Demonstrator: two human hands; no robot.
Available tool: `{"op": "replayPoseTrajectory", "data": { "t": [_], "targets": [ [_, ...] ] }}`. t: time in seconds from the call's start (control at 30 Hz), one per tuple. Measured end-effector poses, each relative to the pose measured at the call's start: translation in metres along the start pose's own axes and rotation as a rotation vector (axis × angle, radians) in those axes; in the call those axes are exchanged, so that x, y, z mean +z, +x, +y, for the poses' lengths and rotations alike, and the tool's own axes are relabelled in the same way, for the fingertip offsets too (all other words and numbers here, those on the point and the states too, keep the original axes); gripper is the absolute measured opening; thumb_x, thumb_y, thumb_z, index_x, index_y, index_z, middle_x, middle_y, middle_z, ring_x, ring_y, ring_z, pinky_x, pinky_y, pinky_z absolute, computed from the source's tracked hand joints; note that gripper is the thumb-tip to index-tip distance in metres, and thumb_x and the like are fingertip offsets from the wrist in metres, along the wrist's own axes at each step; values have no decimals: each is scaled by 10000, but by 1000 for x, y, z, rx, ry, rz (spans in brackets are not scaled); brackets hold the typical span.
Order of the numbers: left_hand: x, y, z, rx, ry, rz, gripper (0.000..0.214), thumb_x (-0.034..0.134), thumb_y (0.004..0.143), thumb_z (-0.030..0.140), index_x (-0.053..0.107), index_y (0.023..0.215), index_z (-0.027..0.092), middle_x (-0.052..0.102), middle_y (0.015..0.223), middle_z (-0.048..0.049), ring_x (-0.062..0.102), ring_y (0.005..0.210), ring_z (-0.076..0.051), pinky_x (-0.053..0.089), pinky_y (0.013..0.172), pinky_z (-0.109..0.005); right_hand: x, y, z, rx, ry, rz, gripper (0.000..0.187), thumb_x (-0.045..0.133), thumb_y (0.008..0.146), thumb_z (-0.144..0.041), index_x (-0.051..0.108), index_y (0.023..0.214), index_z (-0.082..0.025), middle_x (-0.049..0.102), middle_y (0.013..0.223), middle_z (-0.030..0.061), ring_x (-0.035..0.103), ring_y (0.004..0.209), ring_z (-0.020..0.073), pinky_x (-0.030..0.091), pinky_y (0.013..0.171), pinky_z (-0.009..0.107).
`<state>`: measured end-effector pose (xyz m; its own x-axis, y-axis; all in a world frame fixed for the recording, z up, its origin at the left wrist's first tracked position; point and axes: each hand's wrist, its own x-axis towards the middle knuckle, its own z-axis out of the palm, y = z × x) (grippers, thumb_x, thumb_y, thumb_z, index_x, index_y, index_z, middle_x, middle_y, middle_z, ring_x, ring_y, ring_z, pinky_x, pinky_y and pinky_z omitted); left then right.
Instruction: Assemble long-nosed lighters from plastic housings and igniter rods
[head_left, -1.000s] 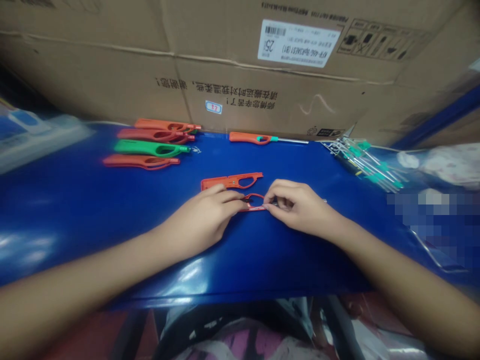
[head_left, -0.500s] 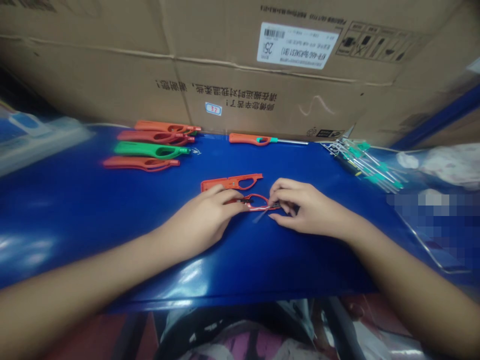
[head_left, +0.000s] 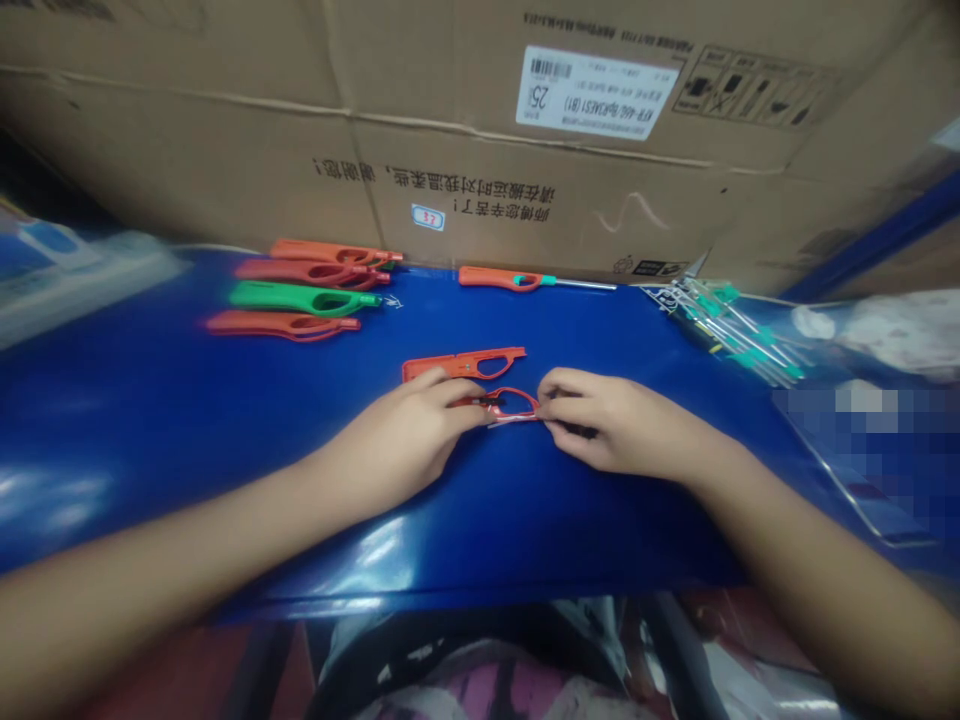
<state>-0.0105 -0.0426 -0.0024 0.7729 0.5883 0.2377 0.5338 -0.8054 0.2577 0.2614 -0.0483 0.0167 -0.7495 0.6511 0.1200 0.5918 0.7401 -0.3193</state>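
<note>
My left hand (head_left: 409, 430) presses down on a red lighter shell half (head_left: 510, 403) lying on the blue table (head_left: 187, 420), covering most of its handle. My right hand (head_left: 607, 425) pinches the shell's front end, where a thin wire or tube shows under the fingers. A second orange shell half (head_left: 465, 363) lies just behind my left hand, untouched.
Three orange lighter bodies and one green lighter body (head_left: 300, 297) lie in a row at the back left. A finished orange lighter (head_left: 517, 279) with a metal nozzle rests by the cardboard box (head_left: 480, 130). A pile of green-tipped metal nozzles (head_left: 731, 320) sits at the right.
My right hand shifted slightly left and closed tighter on the shell's front end; the thin piece under it swung level. My left hand stayed put.
</note>
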Motion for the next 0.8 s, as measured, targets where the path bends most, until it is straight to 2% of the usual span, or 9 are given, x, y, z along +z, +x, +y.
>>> {"op": "replayPoseTrajectory", "data": {
  "t": [0.1,0.27,0.43,0.63,0.8],
  "targets": [
    [0,0,0,8,15,4,387,478,965,85,701,1242,237,681,1281,-86,583,1214,-286,535,1001,-474,3,2,-1,16,15,38,172,532,949,-190,681,866,-178,643,1052,98,616,811,165,489,726,297],
    [0,-1,0,31,39,-4,425,469,949,63,681,1275,235,676,1285,-87,593,1177,-288,550,953,-457,11,10,1,160,230,194,122,599,895,-175,680,803,-171,627,829,38,532,615,97,443,579,238],
    [3,0,1,10,-2,1,451,485,928,31,651,1295,234,666,1274,-78,566,1161,-278,522,973,-452,14,12,2,271,283,217,47,650,858,-164,668,814,-166,619,813,18,502,575,74,419,543,220],
    [4,1,4,-9,-48,-18,506,465,920,15,622,1325,273,613,1291,-93,526,1191,-281,491,1002,-484,10,10,0,162,256,178,81,609,899,-134,672,861,-167,632,889,28,449,573,69,389,568,233],
    [4,1,5,1,-22,-9,532,449,914,6,626,1338,275,585,1311,-102,502,1195,-291,487,1007,-511,12,12,2,158,262,205,73,657,906,-160,690,840,-165,641,852,23,458,583,76,380,573,233]
  ]
}}
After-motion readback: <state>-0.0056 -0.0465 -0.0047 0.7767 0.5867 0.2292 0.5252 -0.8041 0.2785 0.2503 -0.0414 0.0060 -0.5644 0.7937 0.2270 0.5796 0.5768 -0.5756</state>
